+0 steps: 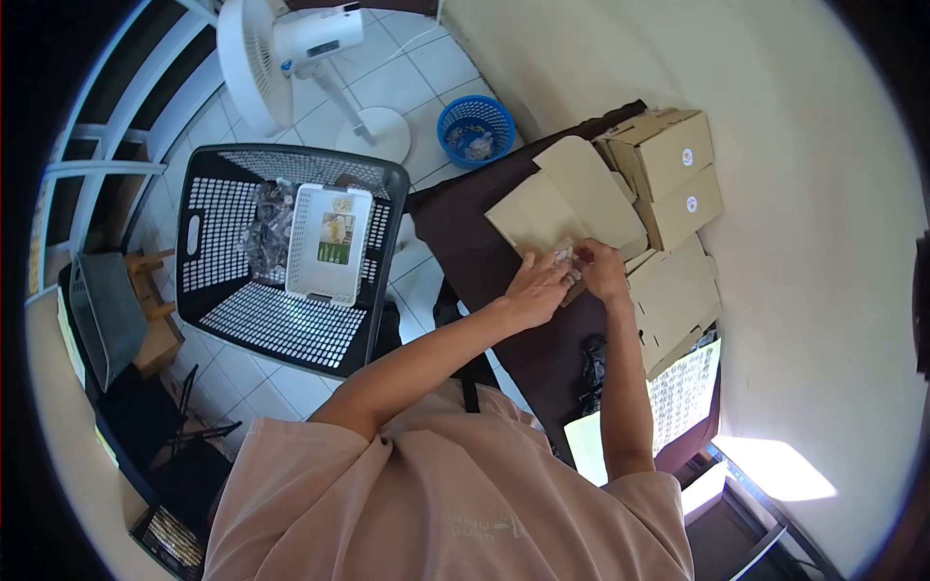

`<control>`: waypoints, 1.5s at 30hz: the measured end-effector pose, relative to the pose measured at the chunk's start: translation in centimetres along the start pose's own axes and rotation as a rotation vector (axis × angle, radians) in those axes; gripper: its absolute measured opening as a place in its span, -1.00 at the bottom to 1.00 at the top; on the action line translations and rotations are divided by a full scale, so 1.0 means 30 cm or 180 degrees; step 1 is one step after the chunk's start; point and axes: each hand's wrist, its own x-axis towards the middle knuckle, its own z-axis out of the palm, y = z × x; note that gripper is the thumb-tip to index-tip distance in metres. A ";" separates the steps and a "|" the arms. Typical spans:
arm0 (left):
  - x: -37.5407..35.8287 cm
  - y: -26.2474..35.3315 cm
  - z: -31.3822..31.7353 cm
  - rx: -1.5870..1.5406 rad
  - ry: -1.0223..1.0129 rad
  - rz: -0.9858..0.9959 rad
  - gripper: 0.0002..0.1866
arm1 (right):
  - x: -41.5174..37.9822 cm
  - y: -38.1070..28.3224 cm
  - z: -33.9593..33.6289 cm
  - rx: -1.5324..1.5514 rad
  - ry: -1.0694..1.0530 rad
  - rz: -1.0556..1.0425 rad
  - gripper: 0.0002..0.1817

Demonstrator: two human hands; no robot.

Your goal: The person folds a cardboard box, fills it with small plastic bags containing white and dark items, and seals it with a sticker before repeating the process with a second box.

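My left hand [539,290] and my right hand [603,271] come together over the near edge of an open cardboard box [552,205] on the dark table. Between them is a small clear plastic packet [563,254] with pale contents too small to make out. The left fingers are closed around the packet from the left. On its right side, my right hand has its fingers bent in a pinch on the plastic. Part of the packet and the box's near side are hidden by my hands.
Closed cardboard boxes [678,160] are stacked against the wall, with flattened cardboard [678,290] nearer me. Black plastic [593,363] and a printed sheet [686,392] lie by my right arm. Left are a large black crate [276,324] holding a white basket [302,261], a blue basket [502,114] and a fan [373,136].
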 end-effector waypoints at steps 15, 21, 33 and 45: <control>-0.494 -0.386 -0.285 -0.1866 0.2660 -0.0907 -0.77 | -0.015 -0.054 0.004 0.0012 0.0090 0.0410 -0.64; -0.792 -1.055 -0.119 -0.1107 0.2204 -0.2933 -0.69 | -0.048 -0.148 0.008 -0.0351 0.0125 0.0655 -0.57; -0.744 -1.584 0.174 -0.0023 0.0244 -0.2091 -0.38 | -0.134 -0.154 0.094 -0.0713 0.0470 0.0418 -0.62; -0.746 -1.461 0.093 0.0238 -0.0420 -0.2736 -0.38 | -0.071 -0.152 0.126 -0.0892 0.0728 0.0905 -0.77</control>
